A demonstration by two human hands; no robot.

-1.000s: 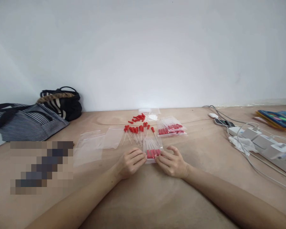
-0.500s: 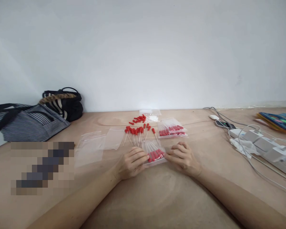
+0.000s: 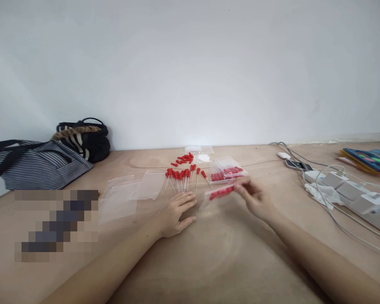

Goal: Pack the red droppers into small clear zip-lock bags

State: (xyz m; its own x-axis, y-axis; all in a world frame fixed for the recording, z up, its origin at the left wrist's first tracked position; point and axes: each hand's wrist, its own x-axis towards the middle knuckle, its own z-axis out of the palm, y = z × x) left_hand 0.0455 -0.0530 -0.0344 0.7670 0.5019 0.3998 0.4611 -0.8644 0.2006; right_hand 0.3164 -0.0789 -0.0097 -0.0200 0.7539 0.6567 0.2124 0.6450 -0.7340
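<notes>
A wooden table [image 3: 209, 261] is viewed from above the person's own two bare forearms. At about one o'clock from the view's centre, the right hand [image 3: 256, 196] is raised a little off the table, its fingers closed in a pinch on a small clear bag [image 3: 220, 192] packed with red-capped droppers; the bag is blurred and held out toward nine o'clock from the hand. The left hand [image 3: 174, 211] is laid flat on the table with fingers spread, nothing gripped, just at six o'clock from a row of loose droppers [image 3: 182, 178]. Beyond that row, at twelve o'clock, loose red caps [image 3: 183, 158] are scattered. Finished packed bags [image 3: 226, 171] are stacked just at twelve o'clock from the held bag. Empty clear bags [image 3: 129, 192] are spread at nine o'clock from the left hand, and striped bags [image 3: 34, 162] are seen by the wall. Chargers and cables [image 3: 342, 188] are crowded at three o'clock.

The held bag is pinched at one end only, so it could slip or, if its seal is not pressed fully shut, spill droppers; the loose row could be scattered by a sweep of the left hand
</notes>
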